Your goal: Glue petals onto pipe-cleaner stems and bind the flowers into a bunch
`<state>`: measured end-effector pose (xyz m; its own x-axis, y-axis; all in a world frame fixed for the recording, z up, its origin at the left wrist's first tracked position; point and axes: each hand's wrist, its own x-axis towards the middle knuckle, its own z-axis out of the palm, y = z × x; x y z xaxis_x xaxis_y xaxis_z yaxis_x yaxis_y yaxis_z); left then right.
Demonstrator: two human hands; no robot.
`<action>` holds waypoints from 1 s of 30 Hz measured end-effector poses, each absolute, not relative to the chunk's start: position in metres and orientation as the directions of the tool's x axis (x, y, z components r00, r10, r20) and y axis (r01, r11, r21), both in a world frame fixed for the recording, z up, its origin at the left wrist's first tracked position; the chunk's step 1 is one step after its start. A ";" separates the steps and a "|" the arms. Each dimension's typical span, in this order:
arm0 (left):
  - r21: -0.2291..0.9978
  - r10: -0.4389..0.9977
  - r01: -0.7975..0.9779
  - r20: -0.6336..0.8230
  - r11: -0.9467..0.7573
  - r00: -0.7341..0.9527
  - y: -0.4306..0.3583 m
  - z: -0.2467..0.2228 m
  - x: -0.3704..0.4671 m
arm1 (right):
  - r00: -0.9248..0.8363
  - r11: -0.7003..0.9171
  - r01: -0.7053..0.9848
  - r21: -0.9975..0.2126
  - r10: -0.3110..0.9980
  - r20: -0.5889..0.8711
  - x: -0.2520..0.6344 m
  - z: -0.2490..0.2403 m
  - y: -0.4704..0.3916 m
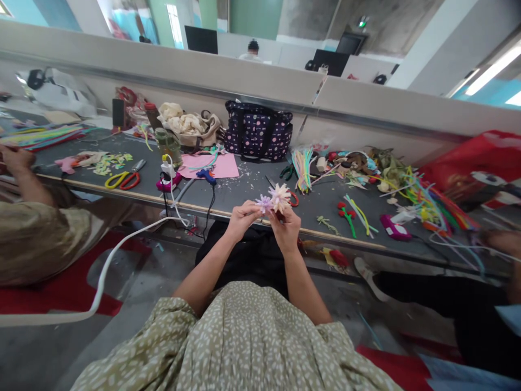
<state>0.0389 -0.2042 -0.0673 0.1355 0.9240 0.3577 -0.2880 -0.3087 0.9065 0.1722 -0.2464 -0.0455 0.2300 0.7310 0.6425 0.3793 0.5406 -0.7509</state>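
Over the table's front edge, my left hand pinches a small purple pipe-cleaner flower. Close beside it, my right hand is closed on a larger cream pipe-cleaner flower. The two flowers meet or nearly touch; their stems are hidden by my fingers. Just behind my right hand lies a pair of scissors with red handles, partly covered by the flower. A blue glue gun rests to the left, by a pink sheet.
A dark patterned bag stands against the partition. Pastel pipe cleaners stand in a bundle to its right. Yellow-and-red-handled scissors and a power strip with a white cable lie left. Co-workers sit on both sides.
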 end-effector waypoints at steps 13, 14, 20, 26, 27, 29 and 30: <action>0.862 0.916 -0.409 0.380 -0.300 0.127 -0.209 -0.071 0.051 | 0.337 0.508 0.195 -0.839 0.768 0.544 0.165 -0.059 -0.237; 0.863 0.922 -0.417 0.366 -0.285 0.127 -0.209 -0.073 0.052 | 0.346 0.517 0.164 -0.840 0.767 0.540 0.164 -0.060 -0.236; 0.866 0.941 -0.436 0.320 -0.244 0.110 -0.208 -0.082 0.056 | 0.318 0.542 0.062 -0.838 0.785 0.532 0.162 -0.059 -0.235; 0.870 0.943 -0.434 0.311 -0.234 0.116 -0.209 -0.083 0.056 | 0.270 0.510 0.086 -0.856 0.815 0.513 0.166 -0.060 -0.231; 0.875 0.945 -0.426 0.304 -0.227 0.121 -0.209 -0.082 0.056 | 0.265 0.497 0.104 -0.861 0.821 0.506 0.167 -0.061 -0.230; 0.884 0.947 -0.414 0.292 -0.216 0.130 -0.210 -0.082 0.056 | 0.262 0.476 0.141 -0.868 0.827 0.497 0.168 -0.063 -0.229; 0.887 0.948 -0.411 0.288 -0.211 0.134 -0.210 -0.082 0.056 | 0.268 0.467 0.156 -0.870 0.828 0.493 0.168 -0.063 -0.229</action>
<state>0.0560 -0.2105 -0.0816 0.1343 0.9482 0.2878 -0.4106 -0.2111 0.8870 0.1678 -0.2294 -0.0634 0.2676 0.8281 0.4926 0.1560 0.4672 -0.8703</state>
